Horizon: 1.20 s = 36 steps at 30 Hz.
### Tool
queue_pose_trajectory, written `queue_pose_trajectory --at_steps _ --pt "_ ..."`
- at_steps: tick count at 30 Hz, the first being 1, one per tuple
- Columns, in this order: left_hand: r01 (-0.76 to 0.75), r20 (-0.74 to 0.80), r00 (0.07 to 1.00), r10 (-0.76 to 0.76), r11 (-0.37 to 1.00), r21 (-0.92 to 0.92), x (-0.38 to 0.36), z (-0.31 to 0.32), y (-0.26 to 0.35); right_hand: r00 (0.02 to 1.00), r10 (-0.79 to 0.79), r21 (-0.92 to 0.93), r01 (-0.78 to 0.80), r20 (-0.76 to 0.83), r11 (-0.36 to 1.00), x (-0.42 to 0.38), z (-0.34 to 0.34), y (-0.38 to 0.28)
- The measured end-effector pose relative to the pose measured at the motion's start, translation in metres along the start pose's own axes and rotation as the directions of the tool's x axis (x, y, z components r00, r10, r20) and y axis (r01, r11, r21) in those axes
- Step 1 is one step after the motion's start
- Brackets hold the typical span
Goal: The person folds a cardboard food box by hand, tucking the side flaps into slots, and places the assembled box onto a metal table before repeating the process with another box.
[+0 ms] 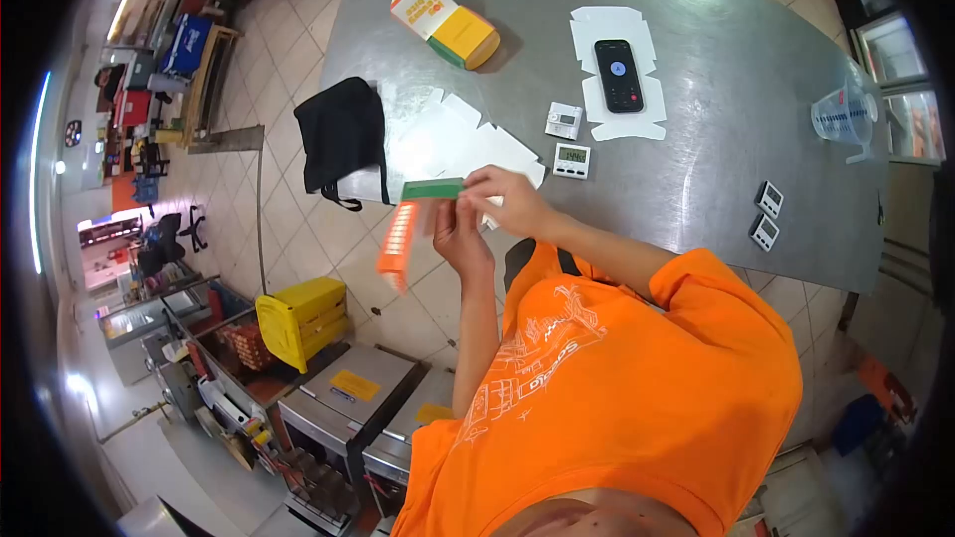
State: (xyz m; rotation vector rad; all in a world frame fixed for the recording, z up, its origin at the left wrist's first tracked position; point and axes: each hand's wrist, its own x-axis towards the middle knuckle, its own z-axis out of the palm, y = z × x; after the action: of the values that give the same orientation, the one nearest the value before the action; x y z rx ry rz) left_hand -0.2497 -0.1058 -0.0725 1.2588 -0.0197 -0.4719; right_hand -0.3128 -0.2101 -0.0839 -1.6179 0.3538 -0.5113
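Observation:
A small printed cardboard carton (431, 190), with a green panel and an orange side, is held in front of my body, its orange end blurred by motion. My left hand (465, 239) grips it from below, fingers closed at its right end. From the right, my right hand (509, 201) pinches the edge of the green panel with its fingertips. Just beyond my hands, flat white carton blanks (468, 144) lie on the metal table (517, 0). A black cloth bag (343, 129) hangs over the table's left edge.
A yellow, white and orange carton (446, 24) lies at the back. One phone (619, 76) rests on another white blank (642, 30). Small timers (571, 160) sit nearby, others (765, 232) farther right beside a plastic jug (843, 119). A yellow bin (301, 318) stands lower left.

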Motion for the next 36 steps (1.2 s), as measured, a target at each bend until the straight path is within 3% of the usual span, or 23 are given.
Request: queue_pose_trajectory --at_steps 3,4,7,8,10,14,17,18,21,22,25,29,31,32,36 --pt "0.083 -0.116 0.989 -0.095 0.991 -0.102 0.001 0.002 0.020 0.934 -0.326 -0.394 0.356 0.144 0.847 -0.008 0.004 -0.009" --pt "0.097 -0.142 0.983 -0.115 0.987 -0.127 0.007 -0.002 0.027 0.923 -0.305 -0.383 0.376 0.234 0.844 -0.009 0.002 -0.009" --pt "0.178 -0.132 0.966 -0.221 0.943 -0.280 0.014 -0.007 0.054 0.960 -0.278 -0.211 0.266 -0.029 0.941 -0.012 -0.005 -0.018" --pt "0.243 -0.117 0.947 -0.298 0.907 -0.345 0.020 -0.017 0.056 0.950 -0.284 -0.302 0.234 -0.132 0.924 -0.011 -0.007 -0.018" --pt "0.349 -0.056 0.908 -0.415 0.825 -0.445 0.028 -0.031 0.059 0.959 -0.268 -0.260 0.238 -0.086 0.936 -0.006 -0.018 0.007" --pt "0.309 0.136 0.950 -0.280 0.896 -0.319 -0.001 -0.007 0.069 0.951 -0.270 -0.280 0.221 -0.149 0.934 0.002 -0.015 -0.008" --pt "0.222 0.128 0.962 -0.243 0.962 0.157 -0.019 0.014 0.075 0.945 -0.303 -0.287 0.260 -0.120 0.922 0.005 -0.008 -0.025" --pt "0.174 0.131 0.974 -0.183 0.981 0.082 -0.017 0.013 0.070 0.953 -0.271 -0.229 0.237 -0.132 0.944 0.005 -0.006 -0.028" --pt "0.201 0.058 0.979 -0.195 0.973 -0.115 -0.009 -0.005 0.068 0.981 -0.195 -0.084 0.193 -0.008 0.978 0.007 -0.009 -0.029" --pt "0.247 0.020 0.969 -0.247 0.954 -0.168 -0.012 -0.005 0.074 0.964 -0.266 -0.036 0.266 -0.008 0.963 0.007 -0.009 -0.031" --pt "0.258 -0.013 0.961 -0.276 0.913 -0.316 -0.019 -0.001 0.082 0.930 -0.368 -0.134 0.363 -0.014 0.922 0.009 -0.008 -0.034" --pt "0.100 0.045 0.994 -0.096 0.988 -0.118 -0.029 0.004 0.080 0.916 -0.397 -0.155 0.385 -0.053 0.910 0.010 -0.006 -0.029" --pt "0.013 0.022 1.000 -0.011 0.995 -0.096 -0.028 0.007 0.080 0.957 -0.251 -0.054 0.245 -0.146 0.968 0.011 -0.002 -0.034" --pt "-0.035 -0.031 0.999 0.034 0.999 -0.017 -0.029 0.008 0.080 0.967 -0.172 0.000 0.175 -0.186 0.985 0.012 -0.001 -0.037" --pt "-0.233 -0.150 0.947 0.283 0.930 0.283 -0.035 0.009 0.069 0.984 -0.139 0.111 0.152 -0.116 0.982 0.014 -0.003 -0.051"
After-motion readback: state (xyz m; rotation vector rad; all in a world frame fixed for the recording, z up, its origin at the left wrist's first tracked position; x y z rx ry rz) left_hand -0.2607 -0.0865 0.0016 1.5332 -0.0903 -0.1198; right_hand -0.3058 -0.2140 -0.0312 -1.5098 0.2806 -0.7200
